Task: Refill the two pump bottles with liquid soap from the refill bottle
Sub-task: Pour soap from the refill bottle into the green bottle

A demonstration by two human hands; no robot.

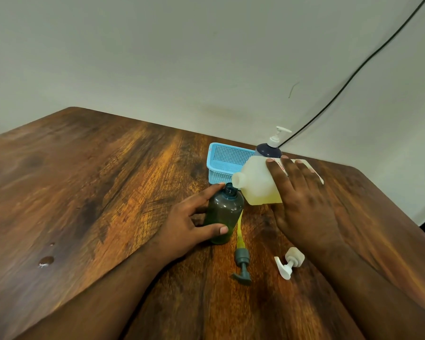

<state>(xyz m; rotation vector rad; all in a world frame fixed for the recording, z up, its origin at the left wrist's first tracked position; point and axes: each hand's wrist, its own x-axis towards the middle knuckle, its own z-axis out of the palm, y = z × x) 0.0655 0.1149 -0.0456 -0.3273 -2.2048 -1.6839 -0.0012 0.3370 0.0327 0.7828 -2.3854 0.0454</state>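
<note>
My left hand (189,222) grips a smoky grey pump bottle (225,212) that stands upright on the table with its neck uncapped and greenish liquid in its lower part. My right hand (302,197) holds the white translucent refill bottle (258,182) tipped on its side, its open spout right at the grey bottle's neck. Yellow soap pools in the refill bottle's low corner. A grey pump head (242,263) with a yellow-coated tube lies on the table in front. A dark blue pump bottle (268,149) with a white pump stands behind.
A white pump head (290,262) lies on the table to the right of the grey one. A light blue mesh basket (225,160) sits behind the bottles. Small liquid drops (46,261) mark the wooden table (108,180) at left. A black cable (353,74) runs along the wall.
</note>
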